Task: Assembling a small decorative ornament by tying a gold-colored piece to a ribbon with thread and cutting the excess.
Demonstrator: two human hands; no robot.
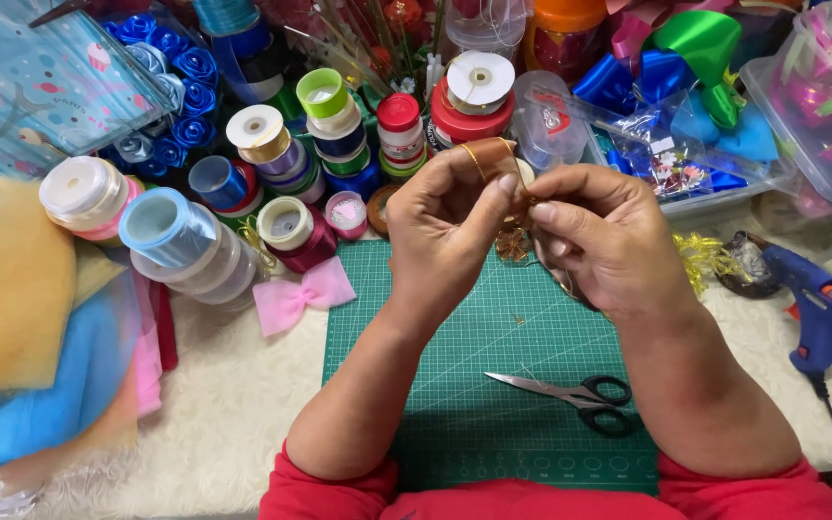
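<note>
My left hand (440,226) and my right hand (601,231) meet above the far edge of a green cutting mat (493,404). Between the fingertips of both hands is a loop of brown satin ribbon (495,156) with a gold edge; the left thumb and forefinger pinch the loop, and the right fingers press its other side. A small brown ribbon piece (512,245) shows just below the hands. Black-handled scissors (575,393) lie closed on the mat, near my right forearm.
Many ribbon spools (286,154) crowd the back left. A pink bow (300,295) lies beside the mat. Blue satin roses (180,72), tulle in orange and blue (21,327), clear bins of ribbon (825,96) and a blue glue gun (816,303) ring the work area.
</note>
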